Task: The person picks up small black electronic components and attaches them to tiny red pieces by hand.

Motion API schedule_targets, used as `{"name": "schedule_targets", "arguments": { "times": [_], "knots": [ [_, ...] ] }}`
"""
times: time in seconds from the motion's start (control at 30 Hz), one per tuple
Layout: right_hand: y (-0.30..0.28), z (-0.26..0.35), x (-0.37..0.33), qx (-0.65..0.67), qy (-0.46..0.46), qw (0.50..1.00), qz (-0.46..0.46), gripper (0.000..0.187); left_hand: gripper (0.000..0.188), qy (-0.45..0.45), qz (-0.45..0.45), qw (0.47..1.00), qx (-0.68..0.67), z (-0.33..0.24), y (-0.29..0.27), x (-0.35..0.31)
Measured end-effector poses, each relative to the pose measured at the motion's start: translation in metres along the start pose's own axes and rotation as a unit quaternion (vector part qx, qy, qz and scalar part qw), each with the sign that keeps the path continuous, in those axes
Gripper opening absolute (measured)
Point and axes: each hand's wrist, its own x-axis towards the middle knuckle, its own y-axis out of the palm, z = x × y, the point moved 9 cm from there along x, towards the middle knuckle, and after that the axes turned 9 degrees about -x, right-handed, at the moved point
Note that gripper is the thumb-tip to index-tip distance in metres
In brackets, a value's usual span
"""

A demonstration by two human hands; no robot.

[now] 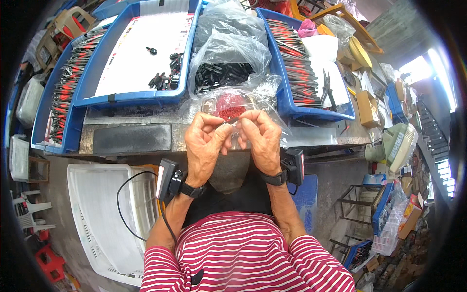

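Both my hands meet over the front edge of the workbench, fingertips almost touching. Between the thumb and fingers of my left hand (208, 138) is a small thin dark piece (232, 120), too small to name. My right hand (262, 136) pinches at the other end of it, its fingers closed. Just beyond the fingertips lies a transparent plastic bag with small red parts (230, 103). Farther back, an open plastic bag holds many small black parts (219, 76).
A blue tray (131, 100) with loose black parts on white paper stands left of the bags. Slim grey-and-red pieces fill a blue tray (53, 146) at far left and another (311, 115) at right, beside pliers (328, 91). A white plastic crate (99, 214) sits below the bench.
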Motion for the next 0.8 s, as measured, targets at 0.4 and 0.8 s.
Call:
{"name": "schedule_targets", "arguments": {
  "times": [0.4, 0.8],
  "knots": [
    [0.004, -0.003, -0.003, -0.022, -0.020, 0.999, 0.022, 0.012, 0.012, 0.079, 0.013, 0.985, 0.155, -0.007, 0.003, -0.011],
    [0.009, 0.007, -0.009, -0.058, -0.071, 0.995, 0.027, 0.010, 0.017, 0.197, 0.039, 0.923, 0.329, -0.027, 0.019, -0.016]
  ]
}}
